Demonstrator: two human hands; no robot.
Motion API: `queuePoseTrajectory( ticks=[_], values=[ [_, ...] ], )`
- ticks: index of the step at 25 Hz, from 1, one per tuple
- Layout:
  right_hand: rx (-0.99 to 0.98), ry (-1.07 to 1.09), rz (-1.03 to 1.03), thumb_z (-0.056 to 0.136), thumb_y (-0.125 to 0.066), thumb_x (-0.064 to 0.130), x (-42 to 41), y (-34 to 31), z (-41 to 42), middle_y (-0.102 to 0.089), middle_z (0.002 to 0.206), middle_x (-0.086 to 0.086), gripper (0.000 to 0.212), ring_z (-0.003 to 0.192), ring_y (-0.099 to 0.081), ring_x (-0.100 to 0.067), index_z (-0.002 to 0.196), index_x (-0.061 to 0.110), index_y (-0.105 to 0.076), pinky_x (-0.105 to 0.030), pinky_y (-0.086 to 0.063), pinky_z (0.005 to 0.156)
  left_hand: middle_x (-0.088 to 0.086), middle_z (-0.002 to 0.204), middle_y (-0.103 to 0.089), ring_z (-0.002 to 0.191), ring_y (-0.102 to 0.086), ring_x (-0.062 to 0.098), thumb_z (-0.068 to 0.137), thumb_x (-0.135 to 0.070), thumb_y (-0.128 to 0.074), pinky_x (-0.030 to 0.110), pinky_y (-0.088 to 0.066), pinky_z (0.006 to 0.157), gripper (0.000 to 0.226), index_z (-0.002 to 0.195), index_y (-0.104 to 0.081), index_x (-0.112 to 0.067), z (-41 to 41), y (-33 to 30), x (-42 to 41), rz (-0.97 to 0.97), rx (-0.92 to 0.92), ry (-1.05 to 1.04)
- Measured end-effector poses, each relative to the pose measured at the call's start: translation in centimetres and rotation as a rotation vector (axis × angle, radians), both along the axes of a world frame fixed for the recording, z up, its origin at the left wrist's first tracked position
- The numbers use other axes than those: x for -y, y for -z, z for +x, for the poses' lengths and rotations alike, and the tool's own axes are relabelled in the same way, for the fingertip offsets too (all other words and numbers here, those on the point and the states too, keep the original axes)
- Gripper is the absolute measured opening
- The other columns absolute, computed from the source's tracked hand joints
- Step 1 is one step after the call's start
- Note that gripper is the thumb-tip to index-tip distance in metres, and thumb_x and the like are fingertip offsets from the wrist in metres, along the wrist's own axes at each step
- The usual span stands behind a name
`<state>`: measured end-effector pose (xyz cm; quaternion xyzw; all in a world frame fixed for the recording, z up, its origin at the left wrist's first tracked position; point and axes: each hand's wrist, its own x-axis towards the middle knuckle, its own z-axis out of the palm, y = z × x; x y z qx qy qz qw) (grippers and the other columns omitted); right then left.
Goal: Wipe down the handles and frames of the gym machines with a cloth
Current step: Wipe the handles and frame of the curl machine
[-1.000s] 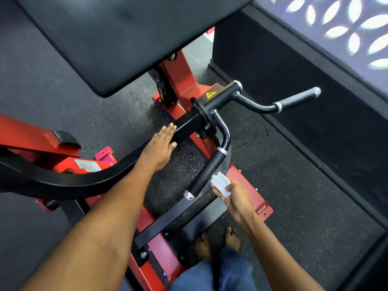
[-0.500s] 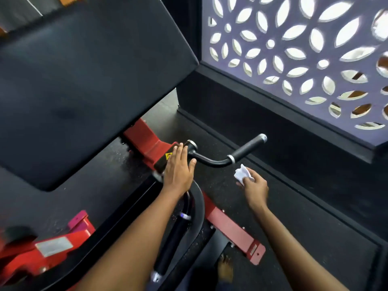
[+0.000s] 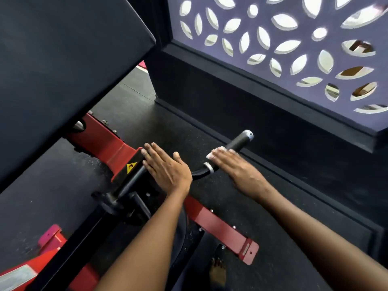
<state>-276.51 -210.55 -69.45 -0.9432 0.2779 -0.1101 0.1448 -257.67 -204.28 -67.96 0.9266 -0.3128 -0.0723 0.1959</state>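
Now my right hand (image 3: 241, 173) presses the cloth (image 3: 216, 153) onto the handle (image 3: 237, 142); my flat-fingered left hand (image 3: 168, 169) steadies the bar (image 3: 130, 181) at centre frame.

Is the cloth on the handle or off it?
On: the cloth lies on the handle under the right hand's flat fingers.

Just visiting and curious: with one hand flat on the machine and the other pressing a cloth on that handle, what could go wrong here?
The white cloth sits under flat fingers of the right hand on the handle, not gripped, so it might slip off. The left hand rests near the arm's joint; if the arm swings, fingers could be pinched. A bare foot stands beside the red frame.
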Motion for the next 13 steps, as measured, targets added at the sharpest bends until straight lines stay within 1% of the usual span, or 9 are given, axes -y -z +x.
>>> queuePoseTrajectory(
  ticks=[2, 4, 5, 6, 7, 9, 10, 11, 13],
  values=[
    [0.03, 0.25, 0.057, 0.084, -0.043, -0.015, 3.4, -0.2, -1.6, -0.037, 0.148, -0.01, 0.063, 0.142, -0.025, -0.025, 0.141, 0.011, -0.041, -0.04, -0.016, 0.117, 0.02, 0.159, -0.008, 0.148, -0.004, 0.034, 0.097, -0.026, -0.045, 0.043, -0.002, 0.119, 0.068, 0.15, -0.014, 0.003, -0.1, 0.5, -0.1, -0.016, 0.035, -0.012],
    [0.028, 0.47, 0.109, 0.086, -0.04, -0.014, 4.5, -0.9, -1.9, -0.032, 0.15, -0.012, 0.061, 0.144, -0.018, -0.025, 0.142, 0.01, -0.037, -0.034, -0.008, 0.118, 0.022, 0.158, -0.006, 0.147, -0.003, 0.035, 0.095, -0.024, -0.046, 0.043, -0.003, 0.119, 0.069, 0.15, -0.014, 0.004, -0.1, 0.7, -0.1, -0.009, 0.045, -0.04],
    [0.071, 0.47, 0.118, 0.087, -0.039, -0.013, 3.5, -1.0, -1.1, -0.034, 0.149, -0.014, 0.058, 0.143, -0.02, -0.026, 0.141, 0.007, -0.038, -0.032, -0.008, 0.118, 0.023, 0.158, -0.006, 0.147, -0.002, 0.035, 0.094, -0.023, -0.047, 0.043, -0.003, 0.119, 0.069, 0.149, -0.015, 0.004, -0.1, 0.6, -0.1, -0.002, 0.043, -0.054],
    [0.122, 0.403, 0.132, 0.088, -0.037, -0.01, 1.7, -0.9, -0.2, -0.037, 0.146, -0.014, 0.054, 0.142, -0.023, -0.027, 0.14, 0.005, -0.041, -0.032, -0.01, 0.118, 0.023, 0.158, -0.007, 0.147, -0.002, 0.035, 0.094, -0.021, -0.047, 0.043, -0.003, 0.119, 0.069, 0.149, -0.015, 0.004, -0.2, 0.6, -0.1, 0.006, 0.043, -0.058],
    [0.145, 0.265, 0.129, 0.089, -0.036, -0.007, -0.7, -0.9, 0.6, -0.039, 0.145, -0.013, 0.052, 0.14, -0.026, -0.026, 0.139, 0.003, -0.042, -0.033, -0.012, 0.118, 0.022, 0.158, -0.009, 0.147, -0.003, 0.035, 0.093, -0.019, -0.048, 0.044, -0.003, 0.119, 0.069, 0.149, -0.016, 0.004, -0.2, 0.7, -0.1, 0.009, 0.047, -0.054],
    [0.09, -0.027, 0.023, 0.091, -0.033, 0.001, -2.9, -1.1, 0.7, -0.04, 0.144, -0.01, 0.049, 0.139, -0.029, -0.024, 0.14, 0.004, -0.042, -0.033, -0.015, 0.118, 0.021, 0.158, -0.013, 0.147, -0.005, 0.035, 0.091, -0.017, -0.048, 0.044, -0.004, 0.119, 0.068, 0.149, -0.019, 0.003, -0.2, 0.7, -0.2, 0.001, 0.056, -0.047],
    [0.078, -0.055, -0.016, 0.092, -0.032, 0.004, -1.7, -1.1, 0.3, -0.043, 0.143, -0.01, 0.047, 0.137, -0.032, -0.024, 0.138, 0.006, -0.044, -0.033, -0.015, 0.118, 0.02, 0.158, -0.014, 0.147, -0.006, 0.034, 0.091, -0.016, -0.048, 0.044, -0.004, 0.119, 0.067, 0.149, -0.019, 0.003, -0.1, 0.8, -0.2, -0.001, 0.06, -0.047],
    [0.067, 0.02, -0.032, 0.091, -0.034, 0.003, 0.2, -1.0, -0.1, -0.047, 0.139, -0.01, 0.046, 0.135, -0.036, -0.026, 0.134, 0.006, -0.049, -0.032, -0.015, 0.117, 0.019, 0.158, -0.014, 0.147, -0.006, 0.033, 0.091, -0.016, -0.048, 0.044, -0.004, 0.119, 0.067, 0.149, -0.019, 0.002, -0.1, 0.8, -0.2, -0.003, 0.064, -0.048],
    [0.009, 0.288, 0.003, 0.084, -0.042, -0.007, 4.4, -0.9, -0.7, -0.053, 0.132, -0.012, 0.045, 0.133, -0.038, -0.03, 0.125, 0.005, -0.055, -0.036, -0.014, 0.116, 0.018, 0.158, -0.015, 0.147, -0.006, 0.032, 0.091, -0.016, -0.047, 0.043, -0.004, 0.119, 0.067, 0.149, -0.02, 0.002, 0.0, 0.9, -0.2, -0.014, 0.071, -0.05]
  ],
)
